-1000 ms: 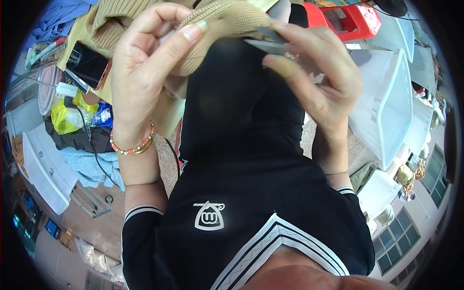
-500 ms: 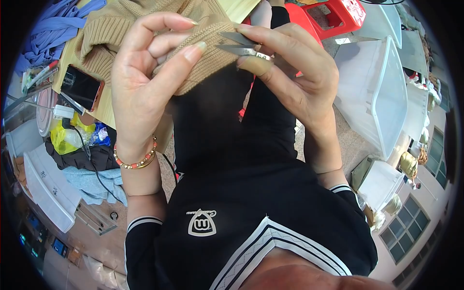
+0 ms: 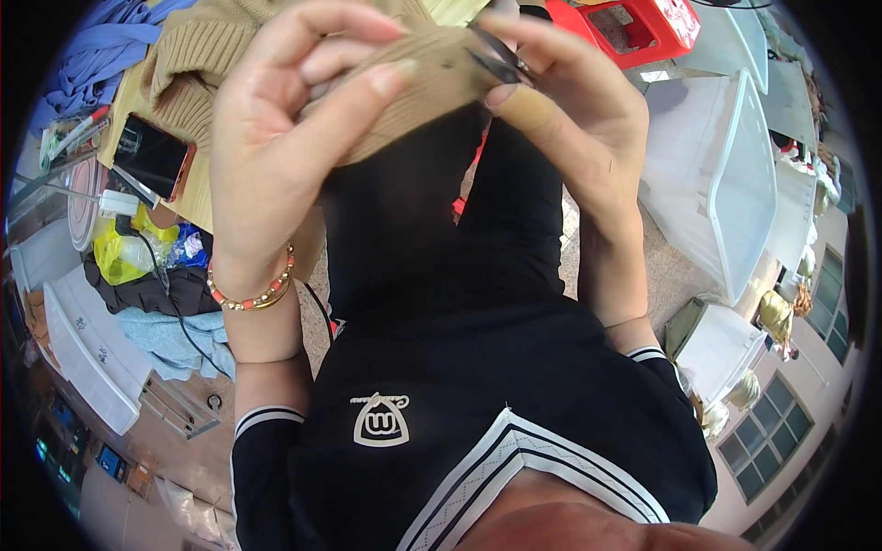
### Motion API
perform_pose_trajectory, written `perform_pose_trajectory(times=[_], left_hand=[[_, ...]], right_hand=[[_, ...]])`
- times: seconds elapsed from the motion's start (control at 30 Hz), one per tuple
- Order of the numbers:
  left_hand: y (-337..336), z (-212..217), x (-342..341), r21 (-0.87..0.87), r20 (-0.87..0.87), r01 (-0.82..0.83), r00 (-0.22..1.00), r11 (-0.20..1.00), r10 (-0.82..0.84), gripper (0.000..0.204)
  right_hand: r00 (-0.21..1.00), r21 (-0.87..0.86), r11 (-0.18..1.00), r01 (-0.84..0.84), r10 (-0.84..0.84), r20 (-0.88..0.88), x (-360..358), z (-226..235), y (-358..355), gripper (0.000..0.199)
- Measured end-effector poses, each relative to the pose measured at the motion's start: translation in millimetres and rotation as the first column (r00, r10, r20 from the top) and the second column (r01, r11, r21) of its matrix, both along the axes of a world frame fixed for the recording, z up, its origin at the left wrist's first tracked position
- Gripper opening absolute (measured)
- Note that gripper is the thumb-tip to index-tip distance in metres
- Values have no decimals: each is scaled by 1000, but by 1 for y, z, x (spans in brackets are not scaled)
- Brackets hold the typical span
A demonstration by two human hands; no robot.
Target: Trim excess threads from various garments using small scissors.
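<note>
A tan ribbed knit garment [image 3: 197, 69] spreads over the table, and one edge of it is raised in front of me. My left hand [image 3: 294, 119] pinches that edge between thumb and fingers, holding it stretched. In my right hand [image 3: 579, 115] is a small pair of thread snips [image 3: 499, 57], blurred by motion, gripped between thumb and fingers. The blades lie against the right end of the knit edge; whether they touch the fabric I cannot tell. A yellowish covering wraps the right thumb. A small dark spot shows on the knit near the blades.
On the wooden table [image 3: 204, 197] at the left lies a phone [image 3: 153, 156], with blue cloth [image 3: 96, 60] farther back. A white charger [image 3: 119, 204] with a black cable hangs beside it. A red stool [image 3: 638, 32] stands far right, near large translucent bins [image 3: 712, 184].
The right hand and snips have shifted slightly right, and the blades have turned to point up-left. The raised knit edge has moved right and up a little, with the left hand still on it.
</note>
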State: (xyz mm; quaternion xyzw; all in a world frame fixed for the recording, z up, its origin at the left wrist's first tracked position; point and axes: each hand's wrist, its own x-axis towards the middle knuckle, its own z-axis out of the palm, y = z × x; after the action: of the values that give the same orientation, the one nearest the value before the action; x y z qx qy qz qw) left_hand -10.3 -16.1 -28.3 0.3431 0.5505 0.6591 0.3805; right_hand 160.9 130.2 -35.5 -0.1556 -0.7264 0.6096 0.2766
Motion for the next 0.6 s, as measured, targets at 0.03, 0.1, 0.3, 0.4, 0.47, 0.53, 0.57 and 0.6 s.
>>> perform_pose_trajectory(times=[0.03, 0.1, 0.3, 0.4, 0.47, 0.53, 0.57, 0.6], left_hand=[[0, 2, -1, 22, -54, 54, 997, 998, -52, 30], [8, 11, 11, 59, -45, 50, 998, 997, -47, 30], [7, 28, -8, -265, -270, 252, 907, 931, -323, 36], [-2, 28, -9, -292, -260, 204, 923, 934, -283, 35], [-7, 27, -7, -289, -305, 163, 918, 943, -252, 34], [-5, 28, -10, -281, -220, 173, 946, 944, -239, 28], [-5, 27, -13, -280, -219, 188, 942, 942, -253, 28], [-8, 27, -17, -283, -252, 204, 927, 937, -278, 27]], right_hand=[[1000, -48, 999, -22, 22, 0, 0, -1, 2, 42], [999, -207, 978, -12, 18, 29, -2, 4, -3, 38], [1000, -99, 995, -8, 6, -20, 24, 20, 18, 20], [993, -3, 997, -72, 72, 90, 38, 21, 25, 32], [998, -153, 988, 17, -26, -58, 50, -1, 33, 34], [992, -146, 988, 47, -63, -108, 53, -5, 38, 34], [993, -146, 988, 41, -57, -104, 57, -3, 41, 34], [994, -153, 988, 27, -43, -102, 59, -3, 42, 34]])
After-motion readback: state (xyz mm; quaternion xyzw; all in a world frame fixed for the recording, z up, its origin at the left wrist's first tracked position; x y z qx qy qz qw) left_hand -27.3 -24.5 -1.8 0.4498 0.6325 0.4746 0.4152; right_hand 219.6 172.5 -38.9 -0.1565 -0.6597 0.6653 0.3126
